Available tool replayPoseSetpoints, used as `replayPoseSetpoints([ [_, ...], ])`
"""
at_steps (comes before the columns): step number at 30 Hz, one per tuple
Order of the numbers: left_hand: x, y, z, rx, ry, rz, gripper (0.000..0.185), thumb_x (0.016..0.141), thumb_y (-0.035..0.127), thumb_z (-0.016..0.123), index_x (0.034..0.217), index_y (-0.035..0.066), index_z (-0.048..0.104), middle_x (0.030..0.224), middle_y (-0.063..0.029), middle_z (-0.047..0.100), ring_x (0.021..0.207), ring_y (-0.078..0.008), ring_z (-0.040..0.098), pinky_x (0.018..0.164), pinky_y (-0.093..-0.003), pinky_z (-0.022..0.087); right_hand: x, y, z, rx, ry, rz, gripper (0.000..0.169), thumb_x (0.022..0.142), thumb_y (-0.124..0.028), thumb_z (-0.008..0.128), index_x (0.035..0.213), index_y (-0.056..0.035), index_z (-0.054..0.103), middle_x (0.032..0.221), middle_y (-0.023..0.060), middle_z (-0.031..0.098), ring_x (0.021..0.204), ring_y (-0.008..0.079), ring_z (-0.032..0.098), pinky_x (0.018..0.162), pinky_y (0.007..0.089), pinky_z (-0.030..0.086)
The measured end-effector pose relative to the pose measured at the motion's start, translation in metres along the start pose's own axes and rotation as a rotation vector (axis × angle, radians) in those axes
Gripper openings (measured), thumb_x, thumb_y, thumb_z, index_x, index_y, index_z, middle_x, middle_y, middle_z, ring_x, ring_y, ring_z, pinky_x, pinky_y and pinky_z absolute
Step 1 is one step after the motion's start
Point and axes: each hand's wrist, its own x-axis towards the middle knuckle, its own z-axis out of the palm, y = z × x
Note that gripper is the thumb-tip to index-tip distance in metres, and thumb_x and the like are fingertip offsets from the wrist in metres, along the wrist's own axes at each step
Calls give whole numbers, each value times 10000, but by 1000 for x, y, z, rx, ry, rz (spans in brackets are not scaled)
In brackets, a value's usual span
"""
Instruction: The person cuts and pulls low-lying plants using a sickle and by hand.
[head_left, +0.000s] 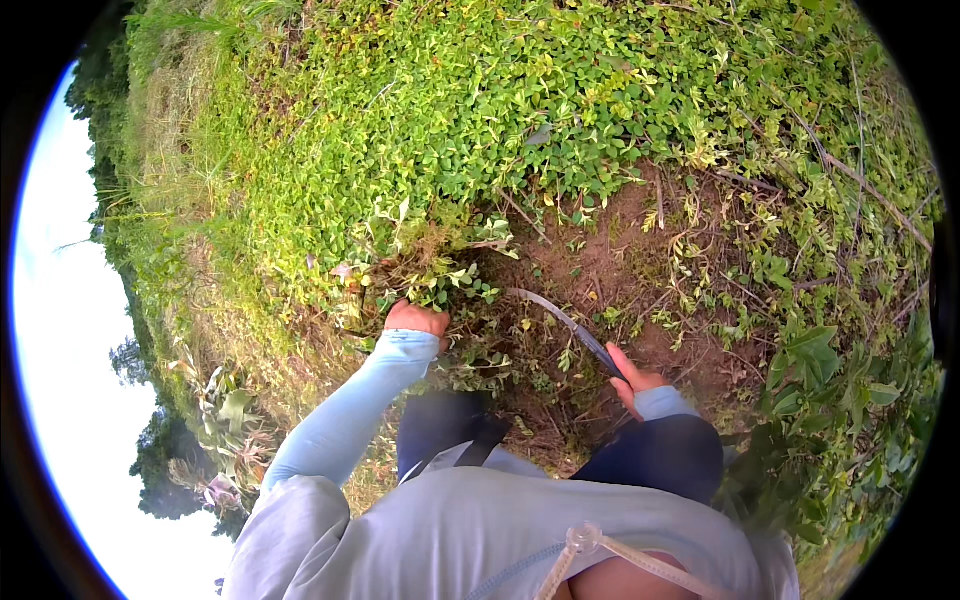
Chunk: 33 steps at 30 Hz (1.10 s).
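My left hand (417, 321) is closed around a bunch of uprooted or cut weeds (420, 262), with leafy stems and brownish tangled strands, left of centre. A light blue sleeve covers that forearm. At the right, my right hand (636, 381) grips the dark handle of a sickle (559, 315). Its curved metal blade points up and left, the tip lying over the edge of the bare soil close to the weeds. Whether the blade touches any stem, I cannot tell. My left fingers are partly hidden by the back of the hand.
Low green ground cover (450, 127) spreads ahead of me. Reddish soil (592, 247) with loose twigs lies between it and my knees. A long dry branch (870, 187) lies at the right, above a broad-leaved plant (810, 367). Dry stalks (240, 420) stand at the left.
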Motion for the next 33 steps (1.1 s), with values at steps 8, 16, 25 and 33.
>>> replayPoseSetpoints([
  [8, -16, 10, 14, 162, 228, -153, 488, 785, 114, 476, 1262, 170, 388, 1027, -62, 539, 860, -199, 543, 754, -490, 373, 22, 2, 7, 88, 57, 61, 559, 901, -309, 421, 1369, -383, 124, 591, 129, 517, 515, 303, 523, 499, 414, 402],
  [16, 55, 49, 62, 335, 374, -87, 334, 820, 185, 464, 1137, 80, 469, 1012, -119, 556, 924, -260, 523, 875, -545, 302, 18, 7, 0, 15, -32, 61, 541, 911, -309, 401, 1374, -353, 123, 579, 142, 502, 449, 293, 469, 448, 410, 357],
  [25, 17, 24, 48, 228, 128, 8, 148, 803, 151, 442, 832, 158, 587, 797, -42, 593, 775, -200, 599, 869, -406, 334, -15, 19, -2, 300, 155, 43, 516, 888, -317, 458, 1351, -344, 233, 627, 153, 527, 559, 316, 538, 527, 414, 414],
  [33, -63, -40, 47, 398, -126, 48, 284, 554, 310, 643, 810, 196, 599, 800, 0, 584, 904, -172, 550, 874, -360, 294, -41, 34, 2, 156, 78, 101, 497, 890, -279, 472, 1343, -335, 276, 627, 138, 523, 527, 274, 527, 522, 374, 408],
])
